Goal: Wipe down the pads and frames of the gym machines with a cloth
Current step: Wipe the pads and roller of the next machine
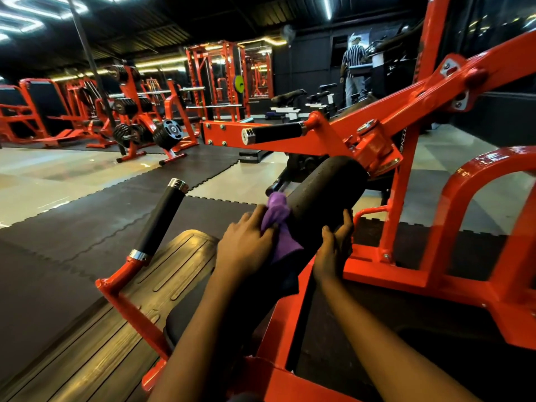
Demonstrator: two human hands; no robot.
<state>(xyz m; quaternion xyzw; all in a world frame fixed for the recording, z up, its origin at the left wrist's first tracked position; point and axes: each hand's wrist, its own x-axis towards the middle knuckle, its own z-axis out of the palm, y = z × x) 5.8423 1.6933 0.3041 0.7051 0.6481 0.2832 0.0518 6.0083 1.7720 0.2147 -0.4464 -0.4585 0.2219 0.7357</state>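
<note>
1. Cloth (280,227), purple and bunched, is in the left hand (246,242); the fingers curl over it and press it on the left side of the black roller pad (324,190).
2. Roller pad lies just in front of the 2 hands, and its long axis runs from near-left to far-right, up to the red frame (406,94).
3. Right hand (333,250) grips the pad's near end with the fingers wrapped on it. The 2 hands are about equally near, a little apart.
4. No container shows near the hands.

A purple cloth (278,224) lies on a black roller pad (324,195) of the orange-red frame (406,105), above ribbed black matting (162,274).
</note>
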